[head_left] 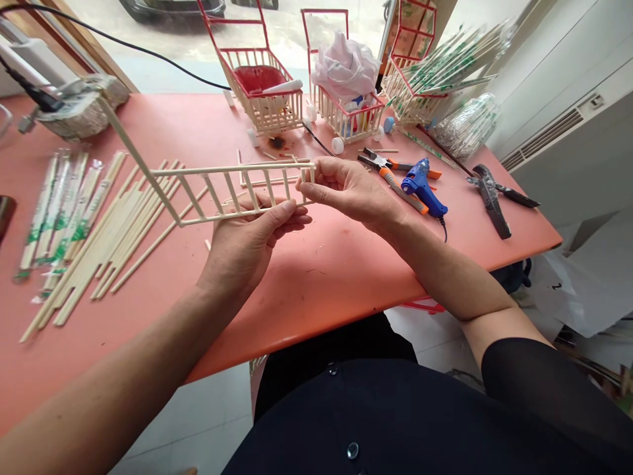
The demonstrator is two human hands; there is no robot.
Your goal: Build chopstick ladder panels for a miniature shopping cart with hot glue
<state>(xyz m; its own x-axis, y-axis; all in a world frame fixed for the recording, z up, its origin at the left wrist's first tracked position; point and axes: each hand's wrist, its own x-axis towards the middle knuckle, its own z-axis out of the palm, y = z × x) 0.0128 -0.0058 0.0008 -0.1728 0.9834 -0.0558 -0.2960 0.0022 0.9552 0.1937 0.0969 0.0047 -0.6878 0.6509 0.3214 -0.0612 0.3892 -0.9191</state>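
A ladder-like frame of glued chopsticks (232,190) hangs above the pink table (316,277), with one long stick slanting up to the left. My left hand (247,241) grips its lower rail from below, thumb on the rail. My right hand (346,188) pinches the frame's right end between thumb and fingers. Both hands are closed on the frame.
Loose and wrapped chopsticks (89,231) lie at the left. A blue glue gun (424,188), orange pliers (390,175) and black cutters (492,194) lie at the right. Three small chopstick carts (267,92) stand at the back, beside a bundle of wrapped chopsticks (450,63).
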